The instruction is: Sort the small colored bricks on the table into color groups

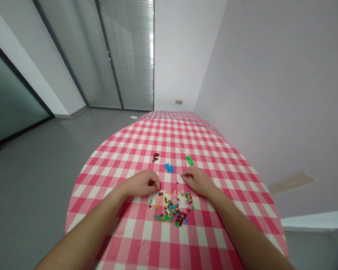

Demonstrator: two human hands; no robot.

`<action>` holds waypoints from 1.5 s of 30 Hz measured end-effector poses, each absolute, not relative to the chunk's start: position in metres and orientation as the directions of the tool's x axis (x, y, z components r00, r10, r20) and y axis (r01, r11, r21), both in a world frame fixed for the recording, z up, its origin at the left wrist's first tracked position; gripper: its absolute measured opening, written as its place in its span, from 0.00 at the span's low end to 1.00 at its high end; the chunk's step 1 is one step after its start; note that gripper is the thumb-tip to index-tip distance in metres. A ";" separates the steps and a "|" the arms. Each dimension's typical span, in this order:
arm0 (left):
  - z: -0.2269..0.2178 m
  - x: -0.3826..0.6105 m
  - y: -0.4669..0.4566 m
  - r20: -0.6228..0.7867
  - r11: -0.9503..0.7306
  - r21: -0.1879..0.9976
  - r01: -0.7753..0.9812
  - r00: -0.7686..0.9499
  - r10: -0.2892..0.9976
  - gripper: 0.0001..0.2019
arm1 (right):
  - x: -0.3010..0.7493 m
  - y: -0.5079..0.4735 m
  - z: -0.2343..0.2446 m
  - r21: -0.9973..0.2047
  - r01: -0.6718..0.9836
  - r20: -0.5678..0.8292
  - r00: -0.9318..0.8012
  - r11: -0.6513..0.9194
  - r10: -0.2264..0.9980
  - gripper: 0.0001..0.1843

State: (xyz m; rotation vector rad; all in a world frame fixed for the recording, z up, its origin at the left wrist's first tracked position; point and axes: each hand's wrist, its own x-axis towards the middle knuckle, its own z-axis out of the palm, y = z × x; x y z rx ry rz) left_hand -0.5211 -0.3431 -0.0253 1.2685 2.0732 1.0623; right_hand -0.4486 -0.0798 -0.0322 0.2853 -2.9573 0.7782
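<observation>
A mixed heap of tiny coloured bricks (173, 210) lies on the red-and-white checked tablecloth (163, 138). Three sorted little piles sit beyond it: brown (156, 157), blue (169, 168) and green (189, 160). My left hand (142, 183) rests at the heap's far left edge, fingers curled in a loose fist; what they hold is hidden. My right hand (197, 180) is at the heap's far right edge, fingertips pinched on a tiny blue piece just right of the blue pile.
The table stands close to a white wall (270, 93) on the right. Grey floor (45, 161) spreads to the left, with glass doors and blinds (121, 56) at the back. The cloth hangs over the table's left edge.
</observation>
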 end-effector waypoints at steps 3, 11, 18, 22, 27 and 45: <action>-0.027 -0.522 -0.343 0.002 0.260 0.813 0.521 -0.450 0.893 0.10 | -0.449 -0.081 -0.034 -0.445 -0.245 0.123 -0.970 0.861 -0.211 0.10; -0.027 -0.522 -0.344 -0.007 0.271 0.813 0.516 -0.455 0.890 0.10 | -0.447 -0.080 -0.038 -0.410 -0.286 0.131 -0.958 0.866 -0.254 0.16; -0.029 -0.523 -0.344 -0.001 0.270 0.807 0.525 -0.456 0.890 0.09 | -0.446 -0.083 -0.037 -0.395 -0.280 0.110 -0.960 0.875 -0.258 0.16; -0.029 -0.524 -0.344 0.002 0.270 0.804 0.530 -0.455 0.890 0.09 | -0.444 -0.088 -0.033 -0.356 -0.259 0.051 -0.965 0.898 -0.258 0.20; -0.028 -0.523 -0.344 0.009 0.267 0.800 0.537 -0.456 0.890 0.09 | -0.444 -0.092 -0.032 -0.308 -0.244 0.017 -0.968 0.920 -0.251 0.22; -0.026 -0.522 -0.344 0.039 0.251 0.752 0.610 -0.420 0.906 0.10 | -0.444 -0.095 -0.034 -0.344 -0.256 0.089 -0.967 0.903 -0.240 0.19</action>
